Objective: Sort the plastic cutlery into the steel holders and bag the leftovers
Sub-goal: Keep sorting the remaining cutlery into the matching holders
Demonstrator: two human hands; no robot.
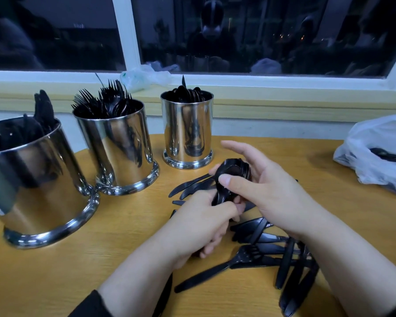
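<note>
Several nested spoons (232, 177) gripped by handles in curled left-hand fingers (217, 208), squared up by right thumb and fingers (234, 180), mid-desk near the spoon holder (188, 131), probably readied for one drop.

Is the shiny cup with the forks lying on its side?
No, the fork holder stands upright on the table, with the forks sticking up out of its top.

Dim indoor light; glare streaks the steel holders (117, 143); dark window (238, 33) mirrors the room; edges bend, slightly soft.
</note>
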